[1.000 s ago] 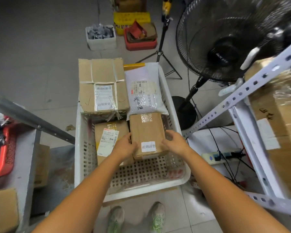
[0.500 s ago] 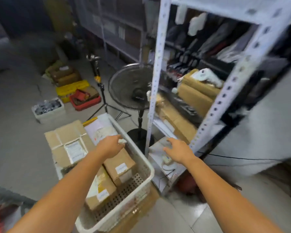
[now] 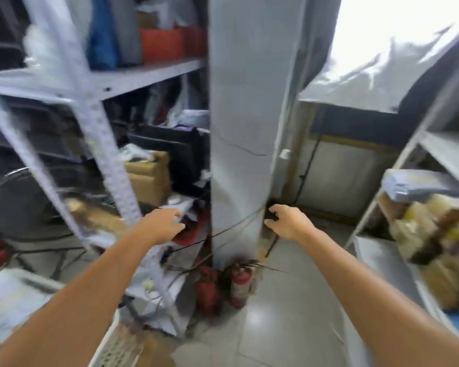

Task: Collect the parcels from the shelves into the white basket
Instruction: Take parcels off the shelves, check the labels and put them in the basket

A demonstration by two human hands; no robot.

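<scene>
The view is blurred by motion. Both my hands hang in the air with nothing in them: my left hand (image 3: 161, 225) in front of the left shelf's post, my right hand (image 3: 286, 221) beside the grey pillar, fingers loosely curled. Only a corner of the white basket (image 3: 109, 345) shows at the bottom left, with a pale parcel (image 3: 8, 305) in it. Brown cardboard parcels (image 3: 149, 176) sit on the left shelf (image 3: 149, 75). The right shelf (image 3: 382, 263) carries bagged parcels (image 3: 429, 231) and a grey mailer (image 3: 419, 184).
A grey pillar (image 3: 240, 128) stands straight ahead with red fire extinguishers (image 3: 239, 284) and cables at its foot. A black fan (image 3: 16, 197) sits at the left. Tiled floor (image 3: 284, 313) runs between the two shelves.
My head has swung right, away from the basket toward the shelves. Both hands let go of the small box in the basket and now hang free.
</scene>
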